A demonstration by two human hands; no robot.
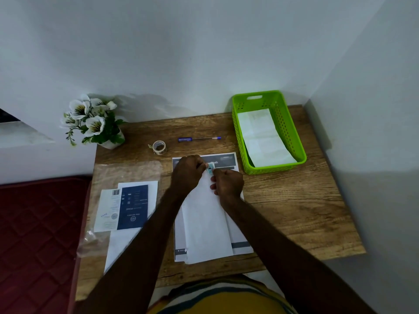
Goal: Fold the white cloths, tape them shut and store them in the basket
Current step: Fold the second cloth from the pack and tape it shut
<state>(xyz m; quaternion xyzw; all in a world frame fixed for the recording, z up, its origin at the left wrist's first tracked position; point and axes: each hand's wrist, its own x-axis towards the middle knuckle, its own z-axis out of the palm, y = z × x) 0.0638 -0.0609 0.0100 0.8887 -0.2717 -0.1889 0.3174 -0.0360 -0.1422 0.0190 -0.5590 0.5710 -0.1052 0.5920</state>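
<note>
Head view: the left hand [187, 172] and right hand [227, 183] together pinch a small blue sticker [210, 169] over the folded white cloth's [206, 223] far end, mid-table. The green basket [292, 132], holding folded cloths, fills the far right corner; bare wood [294, 211] lies open along the right edge.

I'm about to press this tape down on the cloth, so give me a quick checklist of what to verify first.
1. Folded white cloth lies flat on the printed sheet: ok.
2. Left hand and right hand both pinch the small blue tape piece: ok.
3. Tape sits over the cloth's far end: ok.
4. Tape already stuck: cannot tell.
5. Green basket has room: ok.
6. Tape roll close by: ok.
</note>
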